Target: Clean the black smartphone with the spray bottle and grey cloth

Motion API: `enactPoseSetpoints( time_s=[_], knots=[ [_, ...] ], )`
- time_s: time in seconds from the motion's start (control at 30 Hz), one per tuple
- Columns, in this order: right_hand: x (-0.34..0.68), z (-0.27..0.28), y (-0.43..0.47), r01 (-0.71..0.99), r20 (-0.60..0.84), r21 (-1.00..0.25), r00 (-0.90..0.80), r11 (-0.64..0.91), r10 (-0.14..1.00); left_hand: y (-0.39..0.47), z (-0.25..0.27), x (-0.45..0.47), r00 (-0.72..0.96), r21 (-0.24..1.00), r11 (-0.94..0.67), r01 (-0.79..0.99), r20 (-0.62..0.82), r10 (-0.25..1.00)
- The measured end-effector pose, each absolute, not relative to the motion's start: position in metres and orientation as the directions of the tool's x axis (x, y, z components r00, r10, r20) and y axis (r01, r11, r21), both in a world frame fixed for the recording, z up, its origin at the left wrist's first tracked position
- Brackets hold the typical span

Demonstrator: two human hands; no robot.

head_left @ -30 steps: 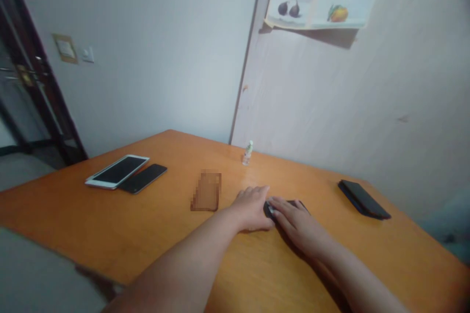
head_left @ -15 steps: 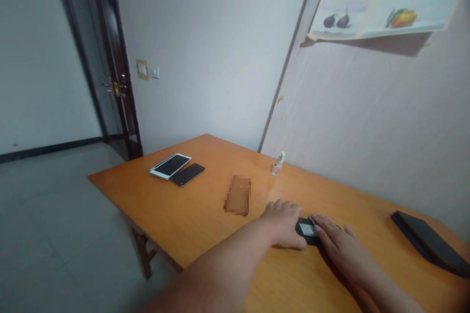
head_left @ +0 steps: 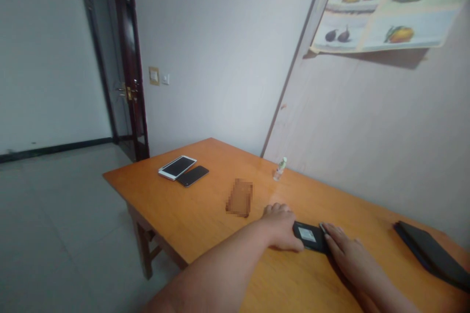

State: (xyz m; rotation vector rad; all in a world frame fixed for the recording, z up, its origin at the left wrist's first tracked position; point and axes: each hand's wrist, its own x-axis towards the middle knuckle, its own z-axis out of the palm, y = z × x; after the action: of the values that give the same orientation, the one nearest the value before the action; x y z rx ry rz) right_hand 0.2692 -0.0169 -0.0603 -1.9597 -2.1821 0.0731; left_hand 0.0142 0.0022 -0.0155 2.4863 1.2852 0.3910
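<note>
A flat black rectangular device with a white label lies on the wooden table between my hands; its exact kind is unclear. My left hand grips the device's left end, thumb at the near side and fingers curled at the far side. Over the right end lies my right hand, fingers pressed together. A thin pale edge shows at its fingertips, and what is under the palm is hidden. Left of my left hand is a brown blurred-out item. Behind it stands a small clear bottle with a whitish-green top.
A white tablet and a dark phone lie touching on the table's far left. A black folder-like case lies at the right. The wall with a fruit poster borders the far edge.
My hands have moved slightly apart, my right hand shifting right, so more of the black device and its label shows. The camera view has also shifted a little.
</note>
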Motion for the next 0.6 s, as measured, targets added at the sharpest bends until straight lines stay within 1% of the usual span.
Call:
enactPoseSetpoints(
  time_s=[0.07, 0.23, 0.3, 0.37, 0.43, 0.5, 0.53, 0.6],
  knots=[
    [0.28, -0.06, -0.012, 0.972, 0.129, -0.22, -0.053, 0.08, 0.99, 0.003, -0.016, 0.016, 0.542, 0.415, -0.522, 0.745, 0.078, 0.836],
    [0.282, -0.051, -0.006, 0.936, 0.215, -0.331, -0.048, 0.119, 0.975, -0.002, -0.015, 0.017, 0.514, 0.467, -0.489, 0.737, 0.083, 0.854],
    [0.283, -0.049, -0.005, 0.912, 0.268, -0.4, 0.016, 0.096, 0.963, -0.005, -0.015, 0.017, 0.509, 0.484, -0.49, 0.725, 0.104, 0.855],
    [0.287, -0.047, -0.004, 0.856, 0.287, -0.513, 0.11, 0.056, 0.952, -0.008, -0.015, 0.017, 0.511, 0.489, -0.5, 0.715, 0.124, 0.851],
    [0.291, -0.047, -0.003, 0.738, 0.237, -0.674, 0.18, 0.028, 0.955, -0.01, -0.015, 0.018, 0.514, 0.49, -0.507, 0.71, 0.132, 0.848],
    [0.294, -0.048, -0.003, 0.562, 0.151, -0.827, 0.193, 0.017, 0.97, -0.009, -0.017, 0.018, 0.521, 0.505, -0.508, 0.698, 0.128, 0.844],
    [0.293, -0.048, -0.003, 0.465, 0.109, -0.885, 0.186, 0.01, 0.976, -0.008, -0.019, 0.018, 0.524, 0.523, -0.505, 0.686, 0.126, 0.842],
    [0.29, -0.049, -0.004, 0.279, 0.041, -0.96, 0.165, -0.007, 0.985, -0.006, -0.024, 0.018, 0.507, 0.592, -0.477, 0.65, 0.129, 0.852]
  ],
)
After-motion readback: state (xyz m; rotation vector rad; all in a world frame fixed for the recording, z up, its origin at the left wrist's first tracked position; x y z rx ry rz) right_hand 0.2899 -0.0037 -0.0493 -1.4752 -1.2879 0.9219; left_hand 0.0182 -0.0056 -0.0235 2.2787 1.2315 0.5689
